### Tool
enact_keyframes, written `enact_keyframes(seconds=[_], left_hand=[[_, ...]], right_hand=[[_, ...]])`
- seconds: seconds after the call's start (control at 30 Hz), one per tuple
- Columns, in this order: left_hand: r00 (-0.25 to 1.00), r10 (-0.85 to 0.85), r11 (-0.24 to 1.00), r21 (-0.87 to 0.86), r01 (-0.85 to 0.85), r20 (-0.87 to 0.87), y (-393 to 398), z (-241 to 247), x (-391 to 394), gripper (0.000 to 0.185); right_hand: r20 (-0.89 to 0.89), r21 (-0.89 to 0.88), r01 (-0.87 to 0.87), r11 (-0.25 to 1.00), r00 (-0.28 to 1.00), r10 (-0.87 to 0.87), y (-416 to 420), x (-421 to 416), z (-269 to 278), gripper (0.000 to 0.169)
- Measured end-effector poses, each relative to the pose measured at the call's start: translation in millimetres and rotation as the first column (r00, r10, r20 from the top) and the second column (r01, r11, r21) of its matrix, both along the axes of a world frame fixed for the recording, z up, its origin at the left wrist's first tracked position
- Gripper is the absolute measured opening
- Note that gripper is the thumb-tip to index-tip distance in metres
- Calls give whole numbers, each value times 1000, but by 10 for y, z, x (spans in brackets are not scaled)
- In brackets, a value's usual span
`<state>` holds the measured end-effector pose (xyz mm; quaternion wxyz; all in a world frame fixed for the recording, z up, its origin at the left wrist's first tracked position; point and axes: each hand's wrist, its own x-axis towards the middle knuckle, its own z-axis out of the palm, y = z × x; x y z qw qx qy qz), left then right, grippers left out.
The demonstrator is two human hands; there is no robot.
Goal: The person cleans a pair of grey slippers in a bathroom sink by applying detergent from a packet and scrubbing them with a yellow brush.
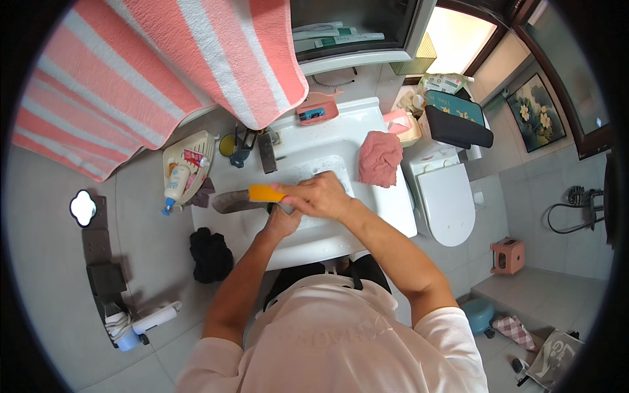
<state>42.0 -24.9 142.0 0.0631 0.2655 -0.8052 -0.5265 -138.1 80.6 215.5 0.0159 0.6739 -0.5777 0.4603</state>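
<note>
Over a white washbasin (275, 258) I hold a yellow bar (264, 193), apparently soap, in my right hand (322, 196). The bar lies against a wet, dark grey-brown fabric piece (233, 202) that looks like a sock and points left. My left hand (282, 222), just below, grips the near end of this piece; my right hand partly hides that grip. Some suds (322, 164) show in the basin behind my hands. A dark metal faucet (267, 153) stands at the back.
A crumpled pink cloth (381, 159) rests on the basin's right side. To the left are a cream basket (199, 147) with bottles and tubes, and a bunched black cloth (211, 255). A striped towel (196, 64) hangs upper left. The toilet (447, 204) stands at right.
</note>
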Motion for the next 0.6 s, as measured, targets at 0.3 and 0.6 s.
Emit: enact_keyframes(seconds=[0.3, 0.6], left_hand=[[998, -12, 965, -261, -4, -58, 141, -150, 40, 49], [988, 153, 987, 38, -155, 30, 34, 355, -125, 18]], right_hand=[[35, 91, 71, 993, 997, -75, 261, 42, -203, 42], [145, 139, 167, 976, 972, -187, 775, -421, -413, 38]])
